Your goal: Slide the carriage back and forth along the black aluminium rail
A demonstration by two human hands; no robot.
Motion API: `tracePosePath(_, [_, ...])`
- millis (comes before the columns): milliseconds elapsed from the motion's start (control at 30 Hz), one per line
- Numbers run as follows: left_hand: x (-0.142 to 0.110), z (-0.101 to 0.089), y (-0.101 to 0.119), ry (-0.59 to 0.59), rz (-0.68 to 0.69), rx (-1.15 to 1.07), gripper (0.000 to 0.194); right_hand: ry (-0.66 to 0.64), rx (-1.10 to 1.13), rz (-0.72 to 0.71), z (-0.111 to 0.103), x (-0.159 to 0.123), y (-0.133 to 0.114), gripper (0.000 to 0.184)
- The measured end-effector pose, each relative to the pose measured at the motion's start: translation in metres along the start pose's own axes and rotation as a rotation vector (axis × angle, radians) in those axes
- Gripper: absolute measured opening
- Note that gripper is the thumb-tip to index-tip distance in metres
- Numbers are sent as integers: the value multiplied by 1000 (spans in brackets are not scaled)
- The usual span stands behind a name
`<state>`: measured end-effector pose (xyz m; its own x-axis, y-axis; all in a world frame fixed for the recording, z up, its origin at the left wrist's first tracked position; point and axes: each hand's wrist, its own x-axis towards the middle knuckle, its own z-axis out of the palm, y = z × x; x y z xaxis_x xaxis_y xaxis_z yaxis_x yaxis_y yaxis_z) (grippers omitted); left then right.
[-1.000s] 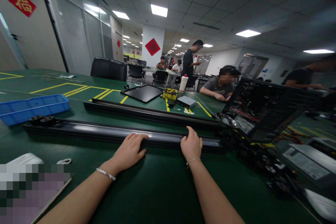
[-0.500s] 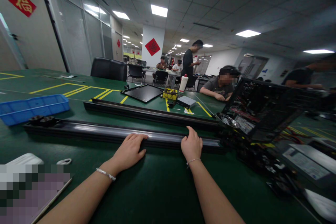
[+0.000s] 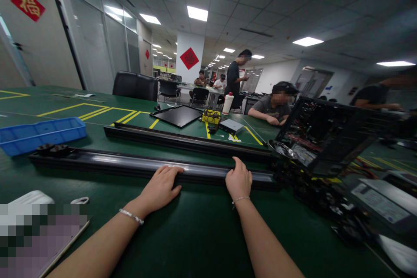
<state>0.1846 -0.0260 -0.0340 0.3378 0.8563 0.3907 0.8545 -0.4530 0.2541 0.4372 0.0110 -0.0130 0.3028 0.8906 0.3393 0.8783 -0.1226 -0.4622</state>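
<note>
A long black rail (image 3: 107, 163) with a shiny metal strip along its top lies across the table before me. Two small dark blocks (image 3: 54, 149) sit at its left end. My left hand (image 3: 163, 186) rests on the near edge of the rail's middle, fingers stretched over it and thumb apart. Further right, my right hand (image 3: 239, 179) is closed on the rail, one finger pointing forward and the others curled; their tips are hidden. Behind lies a second long black rail (image 3: 182, 141), roughly parallel and apart from both hands.
A blue bin (image 3: 42, 132) stands at the left. An open computer case (image 3: 332, 134) and a power supply (image 3: 384, 202) occupy the right. Further back are a black panel (image 3: 177, 115), a grey box (image 3: 231, 126) and a bottle (image 3: 228, 103). A person (image 3: 273, 106) leans on the table.
My right hand has shifted very slightly to the right. The left hand and both rails look unmoved.
</note>
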Motion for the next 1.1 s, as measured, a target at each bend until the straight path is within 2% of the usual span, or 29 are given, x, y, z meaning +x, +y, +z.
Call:
tracePosePath(900, [0,-1,1,4,4,-2,42,30,-12,-14,1,1,2,50])
tracePosePath(1100, [0,-2,2,-12,-6,-1,42,37,-10,18,0,4,8,51])
